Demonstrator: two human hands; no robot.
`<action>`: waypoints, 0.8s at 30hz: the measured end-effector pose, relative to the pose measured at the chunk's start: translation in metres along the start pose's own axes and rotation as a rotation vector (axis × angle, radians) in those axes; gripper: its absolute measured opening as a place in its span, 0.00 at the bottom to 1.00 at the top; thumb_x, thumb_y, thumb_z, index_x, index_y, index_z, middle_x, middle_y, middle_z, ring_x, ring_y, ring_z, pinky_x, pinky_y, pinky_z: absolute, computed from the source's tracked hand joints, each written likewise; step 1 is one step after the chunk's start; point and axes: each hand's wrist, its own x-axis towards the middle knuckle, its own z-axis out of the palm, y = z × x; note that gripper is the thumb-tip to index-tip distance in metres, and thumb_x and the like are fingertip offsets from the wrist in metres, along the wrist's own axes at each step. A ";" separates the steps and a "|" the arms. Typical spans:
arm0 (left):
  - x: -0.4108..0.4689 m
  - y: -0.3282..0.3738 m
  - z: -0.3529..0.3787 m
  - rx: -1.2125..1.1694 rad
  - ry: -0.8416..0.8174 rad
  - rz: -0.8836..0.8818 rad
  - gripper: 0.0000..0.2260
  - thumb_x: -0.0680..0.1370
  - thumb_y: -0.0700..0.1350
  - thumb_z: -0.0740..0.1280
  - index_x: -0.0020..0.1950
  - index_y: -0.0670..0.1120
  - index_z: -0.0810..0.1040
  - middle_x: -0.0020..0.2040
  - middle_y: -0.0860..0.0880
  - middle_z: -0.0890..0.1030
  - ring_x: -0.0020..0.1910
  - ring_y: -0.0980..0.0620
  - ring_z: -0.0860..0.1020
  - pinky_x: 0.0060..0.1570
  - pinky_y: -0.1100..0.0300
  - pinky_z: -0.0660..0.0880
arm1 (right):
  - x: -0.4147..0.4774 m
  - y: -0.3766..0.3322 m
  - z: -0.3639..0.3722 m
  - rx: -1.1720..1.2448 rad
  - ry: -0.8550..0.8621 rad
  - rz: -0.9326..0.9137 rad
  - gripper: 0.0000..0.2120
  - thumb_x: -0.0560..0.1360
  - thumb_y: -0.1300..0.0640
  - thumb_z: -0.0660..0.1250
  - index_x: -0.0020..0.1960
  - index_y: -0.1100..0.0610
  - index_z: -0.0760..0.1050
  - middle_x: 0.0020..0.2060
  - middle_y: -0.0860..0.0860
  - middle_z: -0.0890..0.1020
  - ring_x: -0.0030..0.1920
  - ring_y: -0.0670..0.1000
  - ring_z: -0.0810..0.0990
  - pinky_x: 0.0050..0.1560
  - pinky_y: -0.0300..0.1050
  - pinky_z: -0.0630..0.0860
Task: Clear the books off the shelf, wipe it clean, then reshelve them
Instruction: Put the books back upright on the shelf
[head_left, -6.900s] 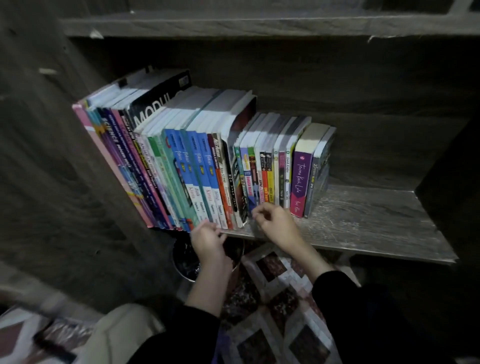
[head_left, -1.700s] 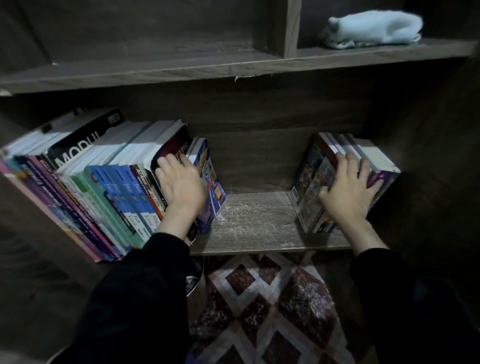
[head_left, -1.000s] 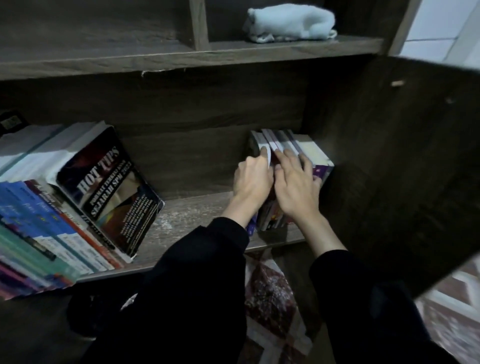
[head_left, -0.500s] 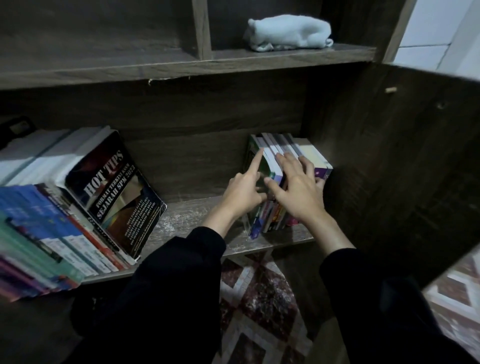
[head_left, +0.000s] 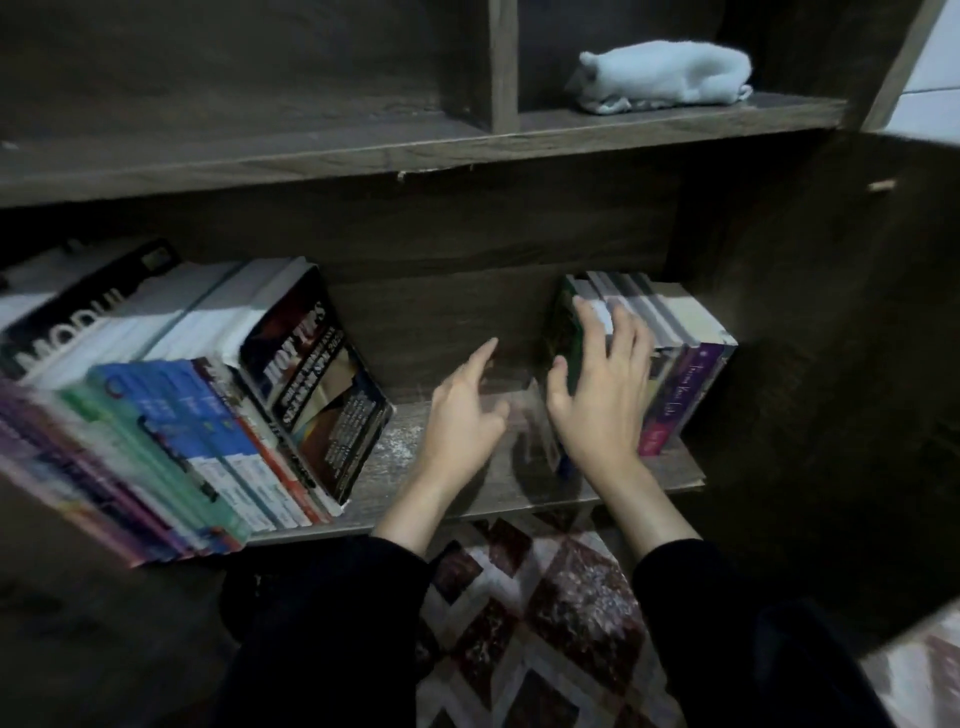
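Note:
The wooden shelf (head_left: 415, 462) holds two groups of books with a dusty bare gap between them. The large group (head_left: 171, 415) leans to the left, and a dark "HOT TIPS" book (head_left: 317, 384) is at its right end. A small group of books (head_left: 675, 343) stands against the right wall. My right hand (head_left: 602, 395) rests on these books' front edges with its fingers spread, thumb beside the green leftmost book. My left hand (head_left: 462, 415) hovers over the gap, fingers relaxed, holding nothing.
A folded white cloth (head_left: 660, 75) lies on the upper shelf at the right. A dark wooden panel (head_left: 831, 389) closes in the right side. Below the shelf lies a patterned rug (head_left: 545, 613).
My left hand has come off the small books and moved left over the gap. My right hand stays on the small group.

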 end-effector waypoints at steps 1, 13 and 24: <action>-0.006 -0.010 -0.014 0.035 0.118 0.002 0.25 0.75 0.40 0.67 0.72 0.48 0.68 0.63 0.45 0.77 0.59 0.45 0.76 0.62 0.60 0.69 | -0.005 -0.014 0.006 0.063 0.003 -0.009 0.24 0.74 0.57 0.61 0.70 0.57 0.68 0.67 0.61 0.69 0.68 0.59 0.63 0.66 0.57 0.64; -0.052 -0.098 -0.170 0.678 0.432 -0.212 0.35 0.70 0.36 0.67 0.76 0.45 0.59 0.69 0.36 0.60 0.65 0.38 0.57 0.63 0.43 0.62 | -0.037 -0.190 0.070 0.498 -0.503 -0.268 0.33 0.76 0.49 0.64 0.77 0.45 0.55 0.71 0.57 0.67 0.70 0.57 0.62 0.67 0.55 0.62; -0.049 -0.090 -0.177 0.549 0.474 -0.121 0.27 0.73 0.42 0.66 0.72 0.49 0.68 0.67 0.46 0.66 0.62 0.47 0.57 0.59 0.60 0.55 | -0.029 -0.211 0.078 0.475 -0.632 -0.280 0.43 0.73 0.50 0.68 0.77 0.42 0.42 0.73 0.55 0.62 0.71 0.57 0.62 0.68 0.57 0.64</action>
